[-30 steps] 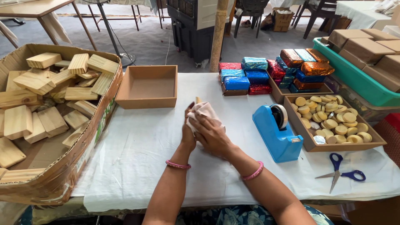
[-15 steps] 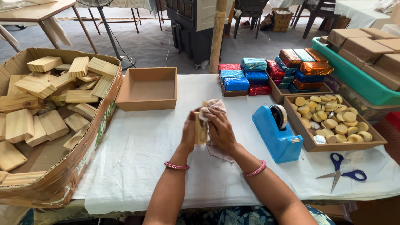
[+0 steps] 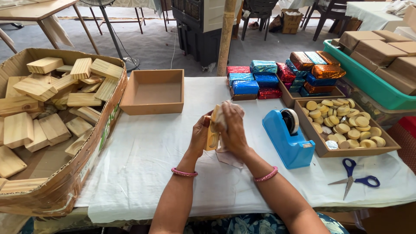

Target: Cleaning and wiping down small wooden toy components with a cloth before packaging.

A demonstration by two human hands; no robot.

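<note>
Wooden block [image 3: 212, 134] upright, clamped between left hand [image 3: 200, 138] fingers, right hand [image 3: 232, 130] fingers pressing cloth [image 3: 220, 116]

Wooden block [image 3: 212, 134] in hands: pale, matt, smooth-sanded. Cloth [image 3: 222, 116] rubbing it: thin, soft, off-white, crumpled. Tablecloth [image 3: 151, 173]: white fabric, matt, creased. Cardboard box [image 3: 65, 190] at left: brown, rough, w/ raw unfinished wood blocks [image 3: 39, 108]. Small tray [image 3: 153, 92]: brown fibreboard, matt, smooth. Tape dispenser [image 3: 289, 141]: blue plastic, semi-gloss. Wrapped packs [image 3: 281, 76]: metallic foil, glossy, crinkled. Round discs [image 3: 346, 125]: pale wood, matt. Scissors [image 3: 353, 181]: steel blades, blue plastic handles. Bangles [image 3: 184, 173]: pink, shiny.
</note>
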